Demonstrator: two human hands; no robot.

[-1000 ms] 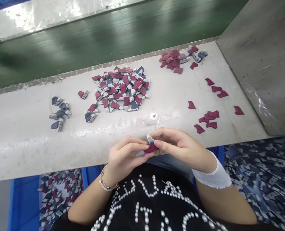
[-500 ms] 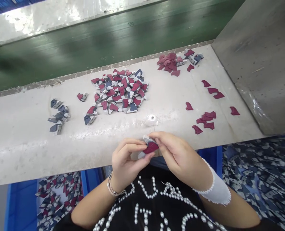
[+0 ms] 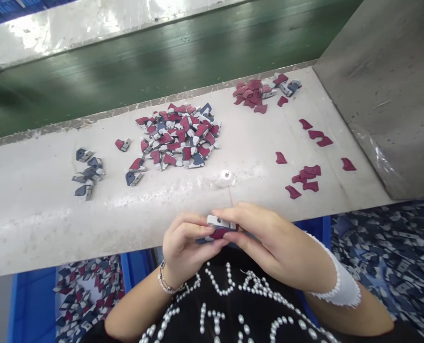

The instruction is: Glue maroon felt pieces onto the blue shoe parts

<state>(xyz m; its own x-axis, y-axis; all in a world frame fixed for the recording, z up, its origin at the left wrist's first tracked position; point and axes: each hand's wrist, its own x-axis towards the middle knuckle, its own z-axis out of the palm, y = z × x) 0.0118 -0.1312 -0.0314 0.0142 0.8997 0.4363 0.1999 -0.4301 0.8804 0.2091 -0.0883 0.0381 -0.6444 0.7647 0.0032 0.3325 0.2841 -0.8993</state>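
Observation:
My left hand (image 3: 185,240) and my right hand (image 3: 265,238) meet at the near edge of the white work table (image 3: 36,209). Together they pinch one small piece (image 3: 217,227), grey-white on top with a dark red patch below. Both hands have their fingers closed around it. A large pile of red, blue and white pieces (image 3: 179,136) lies at the table's middle. Loose dark red patches (image 3: 305,178) lie to the right of my hands.
A small group of blue-grey pieces (image 3: 86,174) sits at the left. More red patches (image 3: 253,93) lie at the far right by a grey metal panel (image 3: 383,81). A green conveyor belt (image 3: 161,52) runs behind. Blue bins (image 3: 33,305) of pieces stand below.
My hands have drawn slightly toward my body and turned the piece, so its grey-white side now faces up. The right wrist has dropped lower.

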